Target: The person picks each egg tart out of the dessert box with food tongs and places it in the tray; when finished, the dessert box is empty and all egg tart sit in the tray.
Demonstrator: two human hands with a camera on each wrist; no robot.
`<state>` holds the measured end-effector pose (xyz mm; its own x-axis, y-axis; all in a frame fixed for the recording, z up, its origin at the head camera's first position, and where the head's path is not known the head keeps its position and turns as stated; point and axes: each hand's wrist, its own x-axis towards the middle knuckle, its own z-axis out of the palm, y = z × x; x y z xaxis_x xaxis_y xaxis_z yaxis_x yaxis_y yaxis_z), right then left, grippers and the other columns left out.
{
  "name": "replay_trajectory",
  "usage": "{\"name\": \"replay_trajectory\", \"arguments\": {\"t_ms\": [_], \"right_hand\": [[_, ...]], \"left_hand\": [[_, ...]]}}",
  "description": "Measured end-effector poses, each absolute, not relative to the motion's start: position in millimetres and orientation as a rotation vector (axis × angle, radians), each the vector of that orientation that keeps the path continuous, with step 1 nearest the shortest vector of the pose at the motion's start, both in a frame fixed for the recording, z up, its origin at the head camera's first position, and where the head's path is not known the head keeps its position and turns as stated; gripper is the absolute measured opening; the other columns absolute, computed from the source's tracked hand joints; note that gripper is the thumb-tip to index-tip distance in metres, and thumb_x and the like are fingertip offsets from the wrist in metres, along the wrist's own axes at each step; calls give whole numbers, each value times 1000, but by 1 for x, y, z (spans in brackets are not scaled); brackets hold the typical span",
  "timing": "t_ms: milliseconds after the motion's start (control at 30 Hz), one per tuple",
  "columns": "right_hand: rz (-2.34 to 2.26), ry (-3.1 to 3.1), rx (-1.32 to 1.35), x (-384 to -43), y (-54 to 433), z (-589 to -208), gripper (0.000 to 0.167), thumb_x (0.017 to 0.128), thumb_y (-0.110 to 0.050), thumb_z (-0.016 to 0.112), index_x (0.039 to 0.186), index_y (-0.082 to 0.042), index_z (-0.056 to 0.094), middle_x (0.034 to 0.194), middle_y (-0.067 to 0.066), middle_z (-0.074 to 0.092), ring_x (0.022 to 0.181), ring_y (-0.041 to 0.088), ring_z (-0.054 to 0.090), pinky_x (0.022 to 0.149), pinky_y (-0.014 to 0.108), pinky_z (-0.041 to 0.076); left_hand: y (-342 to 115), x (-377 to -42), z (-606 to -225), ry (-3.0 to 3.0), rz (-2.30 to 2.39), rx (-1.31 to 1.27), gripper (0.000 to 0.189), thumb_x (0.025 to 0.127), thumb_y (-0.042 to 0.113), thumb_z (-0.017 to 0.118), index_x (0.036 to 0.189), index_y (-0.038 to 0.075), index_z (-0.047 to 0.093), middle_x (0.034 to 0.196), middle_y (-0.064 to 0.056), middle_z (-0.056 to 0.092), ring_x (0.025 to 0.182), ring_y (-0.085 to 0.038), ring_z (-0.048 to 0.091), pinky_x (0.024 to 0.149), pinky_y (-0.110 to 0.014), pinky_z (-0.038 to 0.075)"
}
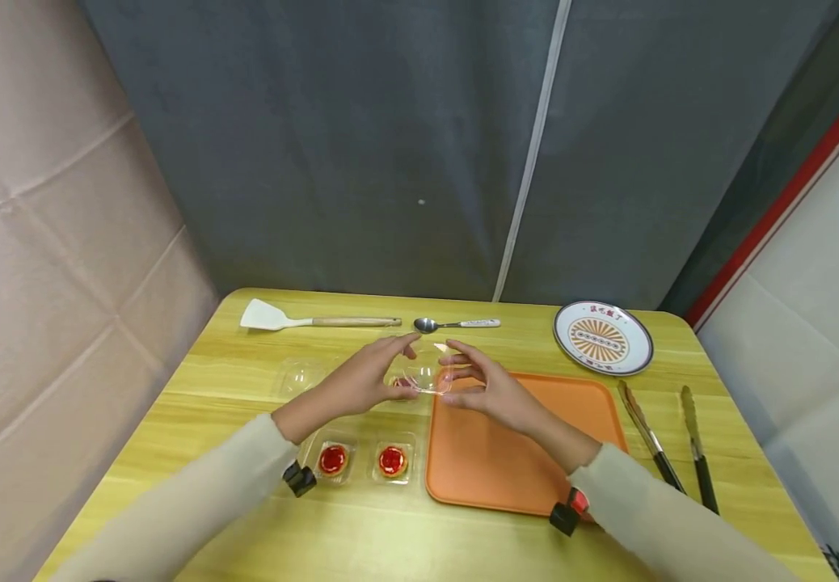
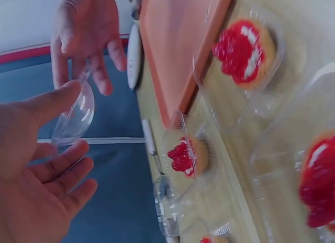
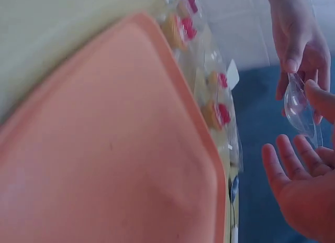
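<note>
Between both hands, raised above the table, is a clear domed plastic lid (image 1: 427, 372). My left hand (image 1: 370, 376) pinches its left edge with thumb and fingers. At the opposite edge my right hand (image 1: 492, 388) holds it the same way; the left wrist view has this right hand (image 2: 89, 39) beyond the lid (image 2: 78, 114). Below lie red-topped tarts in clear plastic boxes: one tart (image 1: 333, 460) sits near my left wrist, another tart (image 1: 392, 461) to its right. A third tart (image 2: 186, 156) stands under the hands, partly hidden in the head view.
An orange tray (image 1: 492, 477) lies under my right forearm. Behind are a white spatula (image 1: 267, 315) and a spoon (image 1: 456, 324). A patterned plate (image 1: 603, 338) stands at the back right, with two dark-handled utensils, one (image 1: 648, 432) left of the other (image 1: 697, 449).
</note>
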<state>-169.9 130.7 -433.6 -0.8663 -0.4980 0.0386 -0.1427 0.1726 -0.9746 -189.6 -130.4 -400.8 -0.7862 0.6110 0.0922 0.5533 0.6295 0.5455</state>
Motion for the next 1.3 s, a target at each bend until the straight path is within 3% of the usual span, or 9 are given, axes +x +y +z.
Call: {"name": "replay_trajectory", "arguments": {"t_ms": [200, 333, 500, 633, 867, 1300], "right_hand": [[-1718, 2314, -615, -191, 143, -442, 86, 88, 4, 78, 161, -4, 31, 145, 27, 51, 130, 48, 54, 104, 53, 53], [-1659, 2384, -593, -208, 154, -451, 83, 90, -3, 79, 160, -3, 33, 142, 25, 55, 128, 43, 56, 103, 53, 54], [-1550, 2459, -542, -231, 169, -459, 80, 92, -11, 80, 158, -2, 36, 142, 22, 58, 129, 41, 57, 107, 55, 51], [-1472, 2484, -538, -246, 180, -465, 78, 93, -11, 77, 157, 2, 35, 142, 25, 58, 131, 42, 56, 112, 58, 44], [-1388, 2464, -498, -264, 192, -475, 76, 93, -10, 77, 155, 6, 37, 139, 25, 61, 133, 42, 54, 115, 56, 42], [-1276, 2454, -442, -278, 198, -481, 75, 94, -10, 76, 155, 7, 37, 139, 25, 60, 130, 41, 53, 116, 54, 41]], "left_hand": [[-109, -223, -410, 2615, 935, 950, 88, 90, 27, 83, 161, 7, 34, 120, -6, 65, 116, -23, 61, 97, -42, 55], [-93, -245, -421, 2542, 1001, 882, 89, 89, 24, 84, 159, 1, 34, 118, -7, 66, 111, -21, 63, 95, -36, 57], [-73, -264, -436, 2472, 1167, 673, 87, 88, 13, 84, 159, 2, 34, 124, -13, 68, 106, -23, 68, 91, -35, 58], [-57, -270, -445, 2411, 1323, 517, 86, 88, 4, 82, 158, 2, 34, 128, -18, 67, 107, -28, 69, 89, -37, 60], [-38, -279, -459, 2326, 1391, 388, 85, 89, -5, 76, 160, 0, 31, 134, -22, 62, 107, -29, 71, 83, -30, 61], [-26, -285, -465, 2383, 1268, 355, 79, 90, -3, 75, 158, 1, 36, 131, -21, 63, 109, -30, 66, 87, -32, 58]]}}
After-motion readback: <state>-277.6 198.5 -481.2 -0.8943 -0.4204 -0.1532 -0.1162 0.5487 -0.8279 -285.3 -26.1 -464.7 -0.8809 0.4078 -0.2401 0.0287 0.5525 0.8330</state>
